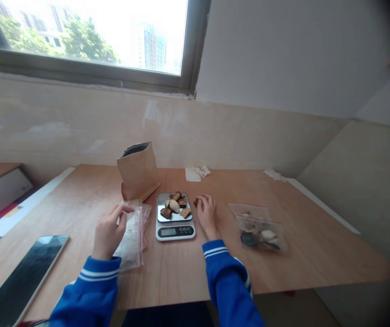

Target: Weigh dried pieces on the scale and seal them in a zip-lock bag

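A small digital kitchen scale point(176, 232) stands in the middle of the table, with several dried brown and cream slices point(174, 206) on its metal plate. Just right of the plate, my right hand point(207, 212) pinches a small dark brown dried piece point(196, 202) between its fingertips. My left hand point(109, 230) hovers over or rests at the edge of a stack of clear zip bags point(132, 247) left of the scale. Its fingers are loosely bent, thumb and forefinger apart, and nothing shows between them.
Behind the bags stands an opened brown paper pouch point(138, 170). To the right lie zip bags with dried pieces inside point(261, 236). A phone point(24, 281) lies at the left. Crumpled tissue point(201, 171) sits near the wall, below a window point(89, 36).
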The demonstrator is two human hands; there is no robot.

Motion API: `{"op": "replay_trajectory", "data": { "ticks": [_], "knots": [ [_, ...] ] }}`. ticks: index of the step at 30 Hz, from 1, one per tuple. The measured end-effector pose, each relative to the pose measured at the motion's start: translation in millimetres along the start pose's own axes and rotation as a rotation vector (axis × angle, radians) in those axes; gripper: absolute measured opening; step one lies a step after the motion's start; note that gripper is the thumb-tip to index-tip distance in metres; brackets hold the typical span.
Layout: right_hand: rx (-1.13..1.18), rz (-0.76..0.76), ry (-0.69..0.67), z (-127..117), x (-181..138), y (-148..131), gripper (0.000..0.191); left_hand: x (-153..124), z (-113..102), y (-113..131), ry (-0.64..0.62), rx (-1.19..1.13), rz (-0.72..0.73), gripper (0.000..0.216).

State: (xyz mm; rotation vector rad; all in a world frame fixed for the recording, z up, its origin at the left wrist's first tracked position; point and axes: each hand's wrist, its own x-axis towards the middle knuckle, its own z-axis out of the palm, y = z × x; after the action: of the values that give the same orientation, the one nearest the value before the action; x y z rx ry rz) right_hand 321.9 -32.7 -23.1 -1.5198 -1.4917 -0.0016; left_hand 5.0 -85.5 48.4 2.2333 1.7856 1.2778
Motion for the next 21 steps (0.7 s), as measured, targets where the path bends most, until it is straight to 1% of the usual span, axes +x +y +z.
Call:
{"op": "replay_trajectory", "data": {
  "ticks": [1, 2, 3, 6, 8, 10, 12, 14, 16, 18, 19, 21],
  "knots": [
    [-0.008, -0.011, -0.025, 1.0, -0.9, 0.8, 0.028, -5.7, -2.4, 0.5, -0.129, -0.013, 0.001, 0.026],
    [-0.019, -0.016, -0.047, 1.8, -2.0, 1.6, 0.029, -12.3, -3.3, -0.6, -0.22, -0.019, 0.008, 0.028],
    [-0.033, -0.014, -0.064, 2.5, -3.1, 2.4, 0.029, -19.6, -2.8, -2.7, -0.278, -0.024, 0.009, 0.031],
    [-0.076, 0.02, -0.061, 2.3, -5.4, 3.5, 0.03, -40.8, 4.1, -10.8, -0.398, -0.009, -0.012, 0.05],
    [-0.088, 0.039, -0.044, -0.3, -6.0, 2.2, 0.032, -49.9, 9.6, -14.5, -0.416, 0.048, -0.056, 0.053],
    [-0.078, 0.046, -0.019, -5.0, -6.0, -1.5, 0.035, -53.5, 13.0, -16.3, -0.401, 0.071, -0.074, 0.049],
    [-0.047, 0.048, 0.023, -11.5, -6.9, -8.0, 0.035, -52.5, 13.5, -16.2, -0.352, 0.047, -0.067, 0.043],
    [0.013, 0.041, 0.063, -19.3, -9.6, -17.7, 0.032, -49.1, 10.9, -13.2, -0.268, 0.001, -0.054, 0.04],
    [0.103, 0.029, 0.075, -27.9, -14.4, -31.1, 0.028, -45.0, 5.8, -5.8, -0.165, -0.049, -0.035, 0.039],
    [0.225, 0.025, 0.025, -36.9, -20.2, -49.0, 0.026, -41.1, -0.3, 7.0, -0.074, -0.099, 0.01, 0.04],
    [0.295, 0.029, -0.033, -41.2, -22.9, -59.7, 0.027, -39.3, -3.2, 15.1, -0.032, -0.121, 0.036, 0.04],
    [0.44, 0.041, -0.22, -49.3, -26.7, -84.1, 0.029, -36.0, -7.5, 33.1, 0.022, -0.157, 0.08, 0.042]
  ]
}}
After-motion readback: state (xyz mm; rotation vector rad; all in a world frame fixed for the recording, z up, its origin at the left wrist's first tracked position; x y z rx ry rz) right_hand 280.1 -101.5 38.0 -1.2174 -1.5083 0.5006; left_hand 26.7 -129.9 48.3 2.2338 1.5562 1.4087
